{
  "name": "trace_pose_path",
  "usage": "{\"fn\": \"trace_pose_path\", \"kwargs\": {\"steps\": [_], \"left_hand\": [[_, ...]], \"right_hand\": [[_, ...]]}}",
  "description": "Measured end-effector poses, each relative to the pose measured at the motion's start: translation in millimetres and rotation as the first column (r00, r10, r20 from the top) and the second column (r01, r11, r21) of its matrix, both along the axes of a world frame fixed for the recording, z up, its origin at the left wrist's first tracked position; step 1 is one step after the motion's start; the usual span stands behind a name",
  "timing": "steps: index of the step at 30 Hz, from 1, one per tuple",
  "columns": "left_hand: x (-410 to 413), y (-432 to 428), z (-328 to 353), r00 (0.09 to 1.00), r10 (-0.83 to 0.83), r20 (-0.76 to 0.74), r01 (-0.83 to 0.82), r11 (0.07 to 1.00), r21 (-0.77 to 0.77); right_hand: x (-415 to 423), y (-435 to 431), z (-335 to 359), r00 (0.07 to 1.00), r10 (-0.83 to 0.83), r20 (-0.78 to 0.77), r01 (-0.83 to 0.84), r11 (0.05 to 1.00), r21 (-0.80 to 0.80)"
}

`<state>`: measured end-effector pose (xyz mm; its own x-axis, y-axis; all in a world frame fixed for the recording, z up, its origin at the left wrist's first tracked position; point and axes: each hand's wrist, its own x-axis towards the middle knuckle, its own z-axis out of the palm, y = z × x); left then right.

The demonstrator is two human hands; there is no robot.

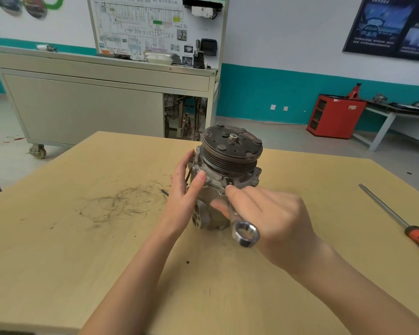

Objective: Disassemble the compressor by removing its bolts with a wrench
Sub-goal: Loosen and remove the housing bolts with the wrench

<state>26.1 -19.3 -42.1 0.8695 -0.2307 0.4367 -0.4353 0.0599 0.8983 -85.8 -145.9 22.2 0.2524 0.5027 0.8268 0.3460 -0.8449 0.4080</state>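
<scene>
Head view: left hand [183, 189], fingers straight, steadies the upright compressor [224, 175]; right hand [273, 213] grips a wrench [243, 228].

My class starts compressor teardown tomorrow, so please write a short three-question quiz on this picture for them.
1. True or false: the left hand rests against the compressor, which stands with its pulley on top.
2. The wrench is held by: A) the left hand B) the right hand C) neither hand.
3. Which tool lies untouched on the table, to the right of the compressor?

Key: 1 true; 2 B; 3 the screwdriver.
</scene>
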Motion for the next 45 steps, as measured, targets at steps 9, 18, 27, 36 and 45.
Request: {"fn": "trace_pose_path", "kwargs": {"steps": [9, 18, 27, 36, 45], "left_hand": [[3.8, -1.0, -0.4, 0.999, 0.014, 0.041, -0.016, 0.999, 0.037], [2.3, -0.5, -2.1, 0.999, -0.031, -0.008, 0.031, 0.999, -0.022], [1.9, 0.4, -1.9, 0.999, -0.04, -0.004, 0.04, 0.999, -0.036], [4.6, 0.5, -2.9, 0.999, -0.033, -0.004, 0.032, 0.999, -0.039], [3.0, -0.4, -2.3, 1.0, -0.019, 0.008, 0.02, 0.999, -0.04]], "right_hand": [[-1.7, 17.4, -18.6, 0.991, -0.132, -0.019, 0.13, 0.989, -0.075], [-5.2, -40.9, -29.1, 0.748, 0.592, -0.3, -0.122, 0.566, 0.815], [75.7, -108.8, 13.3, 0.09, 0.952, -0.291, 0.331, 0.247, 0.911], [33.8, -99.4, 52.6, 0.626, 0.698, -0.348, 0.07, 0.394, 0.917], [20.5, -14.4, 9.8, 0.712, -0.015, -0.702, 0.288, 0.918, 0.272]]}}
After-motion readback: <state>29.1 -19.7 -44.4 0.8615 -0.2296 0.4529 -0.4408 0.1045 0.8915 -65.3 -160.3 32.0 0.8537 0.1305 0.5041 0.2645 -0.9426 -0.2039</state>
